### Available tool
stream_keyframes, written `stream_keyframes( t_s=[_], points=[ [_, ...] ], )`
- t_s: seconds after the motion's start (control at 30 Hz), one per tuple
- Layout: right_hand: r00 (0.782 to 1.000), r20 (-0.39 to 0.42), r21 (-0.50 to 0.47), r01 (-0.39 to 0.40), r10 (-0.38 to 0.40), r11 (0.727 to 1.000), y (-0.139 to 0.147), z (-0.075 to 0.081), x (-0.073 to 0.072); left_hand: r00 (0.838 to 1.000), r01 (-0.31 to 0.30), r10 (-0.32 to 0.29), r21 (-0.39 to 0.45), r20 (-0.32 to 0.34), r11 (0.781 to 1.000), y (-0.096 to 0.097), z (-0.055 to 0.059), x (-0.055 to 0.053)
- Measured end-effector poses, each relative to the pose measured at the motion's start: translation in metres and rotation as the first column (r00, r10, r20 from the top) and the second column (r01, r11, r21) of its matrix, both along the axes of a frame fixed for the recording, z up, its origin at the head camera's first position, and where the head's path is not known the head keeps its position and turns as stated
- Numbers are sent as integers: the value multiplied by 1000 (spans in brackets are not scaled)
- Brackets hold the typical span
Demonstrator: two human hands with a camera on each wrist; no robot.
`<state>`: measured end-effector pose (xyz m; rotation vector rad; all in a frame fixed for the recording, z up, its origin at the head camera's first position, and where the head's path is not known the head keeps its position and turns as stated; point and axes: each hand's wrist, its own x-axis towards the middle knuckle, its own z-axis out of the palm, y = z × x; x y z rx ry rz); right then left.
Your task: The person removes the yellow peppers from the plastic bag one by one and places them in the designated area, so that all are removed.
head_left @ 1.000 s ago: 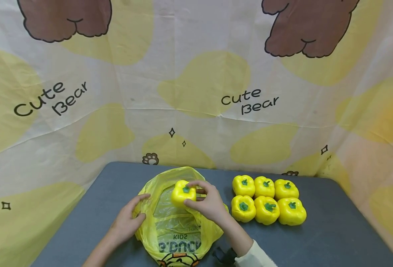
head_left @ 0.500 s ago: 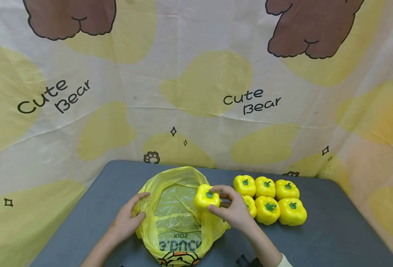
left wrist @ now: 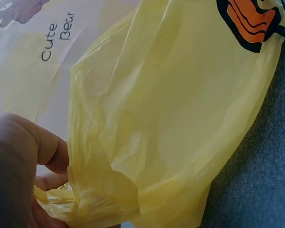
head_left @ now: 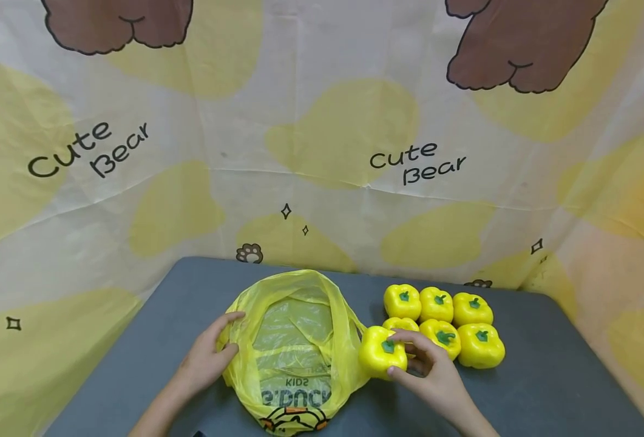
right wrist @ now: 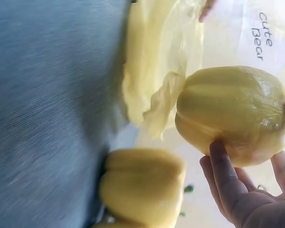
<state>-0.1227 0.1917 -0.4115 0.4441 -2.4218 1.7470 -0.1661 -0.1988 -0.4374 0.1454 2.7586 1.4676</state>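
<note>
A yellow bell pepper (head_left: pixel 379 352) with a green stem is gripped by the right hand (head_left: pixel 433 370), thumb and fingers around its side. It hangs just right of a yellow plastic bag (head_left: pixel 349 364), clear of the table. In the right wrist view the same bell pepper (right wrist: pixel 232 111) shows its smooth side, with fingertips against it. The left hand (head_left: pixel 207 352) holds the bag's left rim. Up close in the left wrist view, its fingers (left wrist: pixel 54 152) pinch the crumpled plastic (left wrist: pixel 102 194). The bag's mouth gapes, and no pepper shows inside.
Several more yellow bell peppers (head_left: pixel 481 346) stand in two rows on the right of the grey table (head_left: pixel 551 388); the held pepper partly hides one. Behind the table hangs a cloth (head_left: pixel 322 133) printed with bears and words.
The right hand has carried the bell pepper rightward, from over the bag's mouth to outside its right rim. The left hand stays at the bag's left rim.
</note>
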Motion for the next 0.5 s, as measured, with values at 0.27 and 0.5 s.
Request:
stream_keyframes(
  t_s=[0.27, 0.5],
  points=[
    [996, 58, 36, 61, -63, 997, 17, -8, 11, 1000, -4, 4, -7, 1, 1000, 1, 3, 1],
    [979, 186, 92, 63, -80, 994, 24, -10, 12, 1000, -8, 8, -5, 14, 1000, 1, 4, 2]
  ],
)
